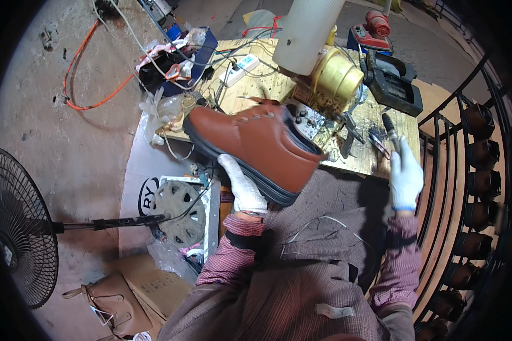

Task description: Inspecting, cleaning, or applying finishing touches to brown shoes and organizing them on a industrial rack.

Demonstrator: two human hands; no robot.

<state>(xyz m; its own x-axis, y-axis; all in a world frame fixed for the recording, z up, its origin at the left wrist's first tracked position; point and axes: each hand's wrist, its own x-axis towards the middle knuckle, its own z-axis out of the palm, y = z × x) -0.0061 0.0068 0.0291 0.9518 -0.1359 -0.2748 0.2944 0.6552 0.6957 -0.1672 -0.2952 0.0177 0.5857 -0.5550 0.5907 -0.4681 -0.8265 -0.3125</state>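
A brown leather ankle boot (253, 142) with a thick black sole lies across my view, toe to the left and heel to the right. My left hand (244, 187), in a white glove, grips it by the sole from below and holds it up over my lap in front of the workbench. To the right, my right hand (407, 176), also in a white glove, is closed around a slim tool (389, 126) with a dark, brush-like tip pointing away from me. The tool is apart from the boot, near the bench's right edge.
The wooden workbench (256, 59) carries a power strip (242, 69), a yellow cylindrical machine part (338, 77), a black double-tray holder (393, 85) and small tools. A rack with several brown shoes (483, 184) stands right. At left are a fan (25, 227) and a handbag (116, 304).
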